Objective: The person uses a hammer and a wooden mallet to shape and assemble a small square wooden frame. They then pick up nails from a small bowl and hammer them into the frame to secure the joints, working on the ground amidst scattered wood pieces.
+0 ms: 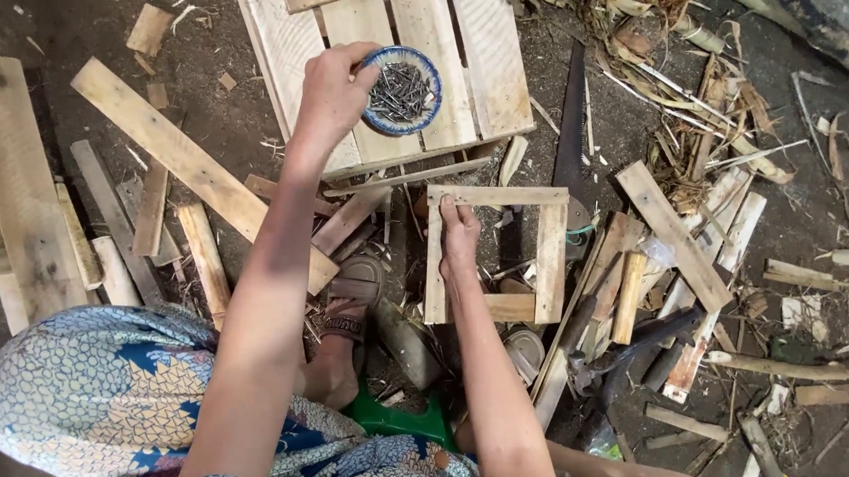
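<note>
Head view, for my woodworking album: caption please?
Left hand reaches into bowl of nails; right hand steadies square wooden frame.

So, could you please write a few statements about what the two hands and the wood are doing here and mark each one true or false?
1. The left hand reaches into a blue-rimmed bowl of nails. True.
2. The bowl sits on bare dirt. False: it rests on a pale slatted wooden panel.
3. The right hand rests on the left side of a square wooden frame. True.
4. The right hand grips a hand saw. False: the saw lies untouched on the ground beyond the frame.
5. The frame is missing its top piece. False: all four sides are in place.
</note>
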